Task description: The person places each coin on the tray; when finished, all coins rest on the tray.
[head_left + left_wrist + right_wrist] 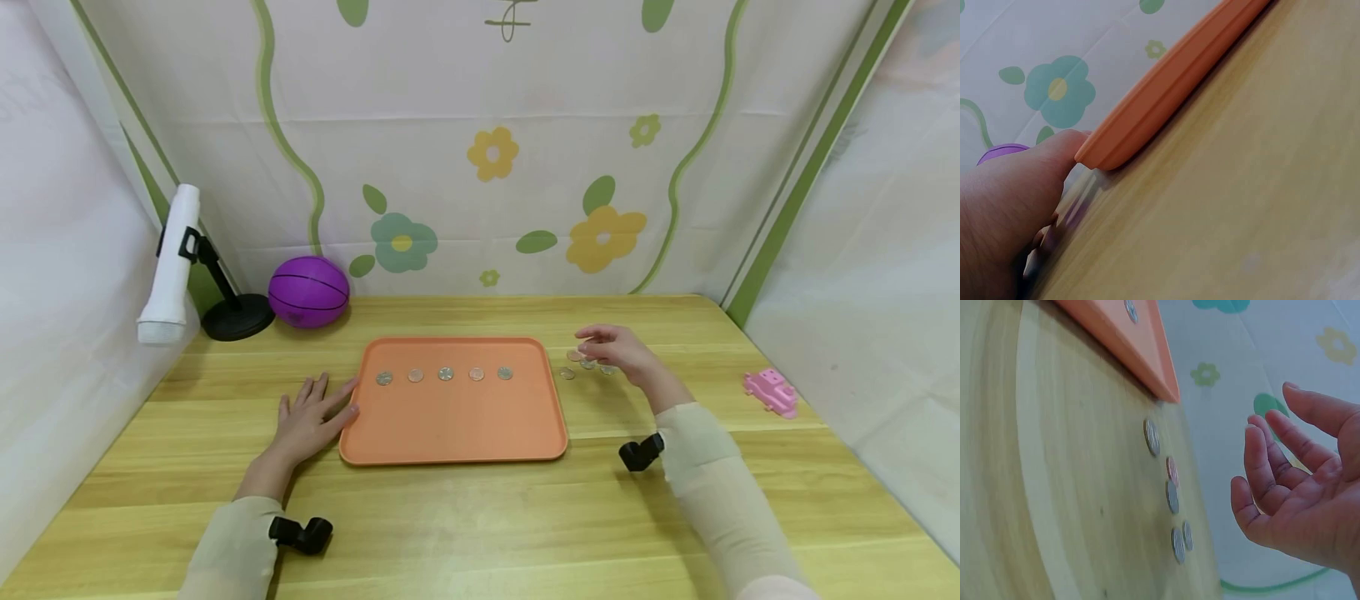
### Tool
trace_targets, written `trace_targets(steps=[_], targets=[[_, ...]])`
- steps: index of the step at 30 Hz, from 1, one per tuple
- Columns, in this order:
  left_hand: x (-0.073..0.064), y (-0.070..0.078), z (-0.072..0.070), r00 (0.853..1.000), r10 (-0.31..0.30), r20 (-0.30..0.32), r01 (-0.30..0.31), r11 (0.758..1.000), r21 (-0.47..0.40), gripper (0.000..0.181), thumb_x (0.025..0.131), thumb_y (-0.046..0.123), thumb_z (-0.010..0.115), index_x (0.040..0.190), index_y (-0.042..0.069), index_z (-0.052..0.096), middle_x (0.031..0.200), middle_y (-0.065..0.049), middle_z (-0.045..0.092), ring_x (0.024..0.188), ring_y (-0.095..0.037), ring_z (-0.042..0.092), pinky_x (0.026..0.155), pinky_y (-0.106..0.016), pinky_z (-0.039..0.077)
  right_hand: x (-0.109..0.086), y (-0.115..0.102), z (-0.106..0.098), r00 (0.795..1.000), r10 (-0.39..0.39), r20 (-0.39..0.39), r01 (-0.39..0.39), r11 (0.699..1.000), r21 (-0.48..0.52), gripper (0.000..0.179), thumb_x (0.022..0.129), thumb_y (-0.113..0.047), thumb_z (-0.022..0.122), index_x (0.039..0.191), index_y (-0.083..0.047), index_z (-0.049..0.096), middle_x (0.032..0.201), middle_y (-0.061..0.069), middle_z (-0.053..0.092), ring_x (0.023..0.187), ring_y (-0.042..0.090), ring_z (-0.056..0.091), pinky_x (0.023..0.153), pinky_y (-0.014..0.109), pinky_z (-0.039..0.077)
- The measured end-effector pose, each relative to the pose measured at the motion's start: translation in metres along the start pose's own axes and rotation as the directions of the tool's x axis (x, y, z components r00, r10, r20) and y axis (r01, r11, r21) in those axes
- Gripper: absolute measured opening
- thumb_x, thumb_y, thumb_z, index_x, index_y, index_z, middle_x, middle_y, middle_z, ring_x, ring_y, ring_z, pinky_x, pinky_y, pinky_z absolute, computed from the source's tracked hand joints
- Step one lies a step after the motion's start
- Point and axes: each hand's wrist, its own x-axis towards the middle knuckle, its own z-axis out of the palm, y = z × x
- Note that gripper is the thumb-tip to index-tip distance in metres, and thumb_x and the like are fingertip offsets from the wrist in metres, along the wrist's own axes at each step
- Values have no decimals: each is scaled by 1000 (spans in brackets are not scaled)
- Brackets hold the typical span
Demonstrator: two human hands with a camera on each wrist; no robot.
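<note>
An orange tray [450,429] lies on the wooden table, with a row of several coins [446,374] across its upper half, some silvery and some copper-coloured. My left hand [303,421] rests with fingers spread at the tray's left edge; in the left wrist view the thumb side touches the rim [1141,106]. Right of the tray, my right hand [624,357] hovers over a loose group of coins [567,373]. Its fingers are loosely bent, and the right wrist view shows nothing in the palm [1316,494]. Below them, several coins [1152,437] lie on the table, two of them overlapping.
A purple ball [309,292] and a white microphone [172,262] on a black stand [238,317] are at the back left. A pink toy [772,392] lies near the right edge. Floral cloth [450,83] walls the table's back and sides.
</note>
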Motion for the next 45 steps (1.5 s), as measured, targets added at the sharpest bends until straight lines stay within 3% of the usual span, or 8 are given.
trace_targets(steps=[8, 14, 20, 27, 39, 45], targets=[[1, -1, 0, 1000, 4, 1, -4, 1000, 6, 57, 86, 49, 41, 136, 24, 30, 139, -24, 9, 125, -41, 0, 88, -61, -10, -8, 22, -21, 997, 40, -62, -36, 998, 52, 49, 85, -15, 56, 124, 8, 38, 115, 25, 43, 100, 41, 44, 85, 50, 34], [2, -1, 0, 1000, 8, -7, -8, 1000, 3, 57, 86, 48, 42, 136, 24, 30, 138, -25, 10, 124, -42, 0, 87, -61, -9, -13, 38, -34, 992, 66, -107, -57, 995, 84, 48, 85, -11, 56, 124, 10, 37, 106, 16, 48, 96, 29, 51, 84, 43, 37], [2, 0, -1, 1000, 7, -7, -7, 1000, 12, 57, 86, 48, 42, 136, 24, 30, 139, -25, 10, 124, -41, 0, 88, -61, -8, -15, 53, -40, 979, 126, -158, -119, 991, 55, 47, 85, -12, 56, 123, 8, 40, 96, 7, 54, 81, 14, 54, 70, 30, 44], [2, 0, 0, 1000, 13, -2, -13, 1000, 1, 57, 86, 48, 42, 136, 24, 30, 139, -25, 9, 124, -42, 0, 87, -61, -9, -13, 67, -35, 965, 147, -217, -157, 987, -32, 43, 83, -16, 59, 119, 4, 48, 97, 6, 56, 81, 13, 51, 66, 25, 42], [3, 0, 0, 1000, 9, 6, -9, 1000, 6, 57, 86, 49, 42, 136, 25, 30, 139, -24, 9, 125, -41, 0, 88, -61, -9, -10, 72, -22, 949, 122, -292, -152, 985, -84, 36, 81, -11, 61, 112, 6, 54, 112, 20, 49, 99, 26, 44, 79, 31, 38], [1, -1, 0, 1000, 5, 0, -5, 1000, 7, 56, 86, 47, 43, 136, 22, 31, 138, -26, 10, 124, -42, 1, 87, -62, -8, -7, 71, -17, 946, 94, -309, -151, 975, -164, 33, 79, -12, 63, 106, 6, 58, 100, 17, 54, 87, 23, 47, 70, 28, 40]])
